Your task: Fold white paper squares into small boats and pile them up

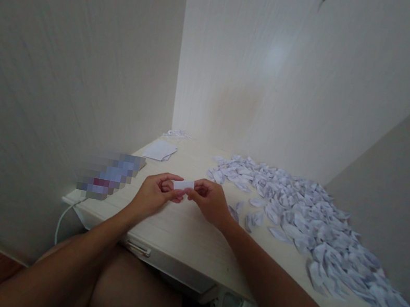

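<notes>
A small white piece of paper (183, 185) is held level between both hands, above the front part of the white table (189, 241). My left hand (161, 191) pinches its left end, thumb below and fingers behind. At the other end my right hand (208, 200) grips it the same way, the two thumbs close together at the lower edge. Just right of my right hand lie a few folded paper pieces (254, 219), part of a large spread pile of folded white papers (298, 207).
A stack of flat white paper (160, 150) lies at the back left, with small white scraps (177, 133) behind it. A blurred-out device (111, 178) with a white cable (60, 220) rests at the left edge. Walls enclose the table; a drawer handle (138, 248) is at the front.
</notes>
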`<act>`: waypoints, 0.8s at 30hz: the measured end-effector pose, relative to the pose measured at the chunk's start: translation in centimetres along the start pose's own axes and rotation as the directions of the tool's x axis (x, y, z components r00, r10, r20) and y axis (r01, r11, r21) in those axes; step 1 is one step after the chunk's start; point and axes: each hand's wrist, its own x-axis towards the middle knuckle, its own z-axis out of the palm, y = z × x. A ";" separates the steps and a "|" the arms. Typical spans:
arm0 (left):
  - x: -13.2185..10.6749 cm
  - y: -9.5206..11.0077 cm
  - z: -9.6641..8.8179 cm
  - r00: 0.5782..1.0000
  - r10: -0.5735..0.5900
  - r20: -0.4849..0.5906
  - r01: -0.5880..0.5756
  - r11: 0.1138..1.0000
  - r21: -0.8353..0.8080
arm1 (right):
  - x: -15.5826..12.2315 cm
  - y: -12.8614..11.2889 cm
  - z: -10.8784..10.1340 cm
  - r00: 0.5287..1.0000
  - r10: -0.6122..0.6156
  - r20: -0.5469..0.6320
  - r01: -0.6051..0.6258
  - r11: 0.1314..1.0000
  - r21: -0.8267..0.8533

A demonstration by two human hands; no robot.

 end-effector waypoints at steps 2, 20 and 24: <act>0.0 -0.2 -0.1 1.000 -0.008 0.004 0.008 1.000 0.005 | 0.0 0.2 -0.1 0.998 -0.016 0.067 0.018 1.000 -0.021; -0.1 -0.6 0.1 0.993 -0.079 0.093 0.080 0.997 -0.006 | 0.3 0.1 -0.8 0.997 0.032 0.074 -0.016 0.978 -0.206; 0.1 -0.4 0.1 0.996 -0.067 0.060 0.069 0.997 -0.041 | 0.4 0.0 -1.2 0.997 0.064 0.051 -0.061 0.996 -0.066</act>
